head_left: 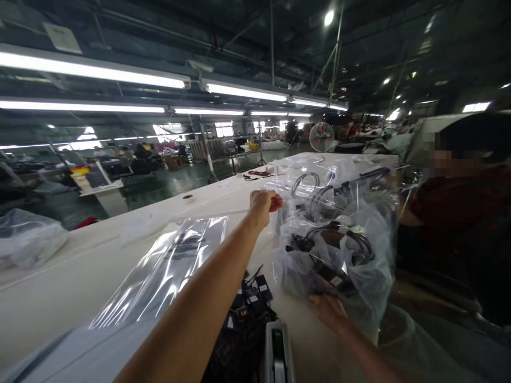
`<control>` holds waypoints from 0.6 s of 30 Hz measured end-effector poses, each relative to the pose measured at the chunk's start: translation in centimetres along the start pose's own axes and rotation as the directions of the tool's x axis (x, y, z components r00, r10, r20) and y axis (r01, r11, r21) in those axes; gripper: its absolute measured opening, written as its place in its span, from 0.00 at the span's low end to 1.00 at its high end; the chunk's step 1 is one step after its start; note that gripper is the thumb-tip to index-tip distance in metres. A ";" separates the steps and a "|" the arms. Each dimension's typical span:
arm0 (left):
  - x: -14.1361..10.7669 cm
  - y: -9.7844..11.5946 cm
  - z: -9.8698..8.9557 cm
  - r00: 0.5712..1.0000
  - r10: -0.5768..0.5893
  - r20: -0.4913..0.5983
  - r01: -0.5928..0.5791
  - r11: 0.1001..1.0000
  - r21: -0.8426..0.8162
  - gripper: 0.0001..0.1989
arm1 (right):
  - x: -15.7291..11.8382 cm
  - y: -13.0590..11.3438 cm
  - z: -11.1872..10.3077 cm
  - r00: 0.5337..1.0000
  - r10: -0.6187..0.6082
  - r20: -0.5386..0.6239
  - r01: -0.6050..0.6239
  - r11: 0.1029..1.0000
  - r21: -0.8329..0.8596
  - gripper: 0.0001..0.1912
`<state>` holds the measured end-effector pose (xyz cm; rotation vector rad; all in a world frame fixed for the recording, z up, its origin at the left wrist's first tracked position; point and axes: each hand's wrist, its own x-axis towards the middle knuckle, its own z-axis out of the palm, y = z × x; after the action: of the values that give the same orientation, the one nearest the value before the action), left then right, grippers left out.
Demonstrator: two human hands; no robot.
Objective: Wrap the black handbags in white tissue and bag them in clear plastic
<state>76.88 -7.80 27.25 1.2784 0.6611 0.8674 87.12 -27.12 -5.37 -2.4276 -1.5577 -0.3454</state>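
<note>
My left hand (263,206) reaches out over the white table (159,210), its fingers curled closed at the far left edge of a large clear plastic bag (375,266). What its fingers pinch is too small to tell. Dark items with looped handles (331,239) show inside the bag. Low on the right, my right hand (329,310) touches the bag's near edge, its fingers partly under the plastic and blurred.
Flat clear plastic sleeves (175,260) lie on the left. Black tags (255,292) and a grey tool (278,351) are near the front. A person in dark red (463,213) is at the right. Another plastic bag (30,236) sits far left.
</note>
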 end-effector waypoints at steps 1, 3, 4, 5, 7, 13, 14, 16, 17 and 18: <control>0.0 0.1 0.1 1.000 0.028 0.002 -0.028 1.000 -0.005 0.08 | 0.2 -0.4 -0.3 0.999 0.009 0.050 -0.008 1.000 -0.008 0.17; 0.2 0.2 0.4 0.997 0.080 0.006 -0.080 0.997 -0.017 0.08 | 0.3 -1.2 -0.8 0.992 0.041 0.121 -0.038 0.999 -0.022 0.17; 0.3 0.2 0.4 0.995 0.104 0.011 -0.104 0.994 -0.023 0.08 | 0.2 -1.5 -1.0 0.988 0.055 0.145 -0.051 0.998 -0.026 0.17; 0.4 0.2 0.4 0.992 0.125 0.020 -0.124 0.992 -0.027 0.07 | 0.1 -1.9 -1.1 0.984 0.068 0.162 -0.064 0.997 -0.029 0.18; 0.6 -0.1 0.3 0.987 0.152 0.052 -0.151 0.988 -0.025 0.09 | -0.2 -2.4 -1.2 0.980 0.093 0.178 -0.088 0.995 -0.035 0.18; -0.7 -2.2 -0.8 0.973 0.110 0.203 -0.149 0.970 0.190 0.14 | -1.0 -2.5 -1.5 0.992 0.056 0.111 -0.057 0.998 0.004 0.18; -1.2 -2.6 -1.2 0.969 0.097 0.225 -0.152 0.958 0.244 0.13 | -0.9 -2.3 -1.6 0.996 0.048 0.078 -0.049 0.999 0.011 0.18; -2.4 -3.7 -2.6 0.967 0.075 0.245 -0.162 0.920 0.356 0.13 | -0.7 -2.0 -2.0 0.999 0.042 0.009 -0.042 0.999 0.015 0.18; -3.2 -4.4 -3.7 0.969 0.067 0.239 -0.165 0.894 0.416 0.13 | -0.6 -1.9 -2.2 0.999 0.038 -0.024 -0.037 0.999 0.015 0.17; -4.1 -5.2 -5.1 0.973 0.061 0.225 -0.164 0.862 0.479 0.14 | -0.7 -2.1 -2.5 0.998 0.029 -0.064 -0.028 1.000 0.014 0.16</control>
<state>71.41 -8.87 21.01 1.8616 0.6731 0.6657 84.73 -27.67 -3.09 -2.4016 -1.4926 -0.4028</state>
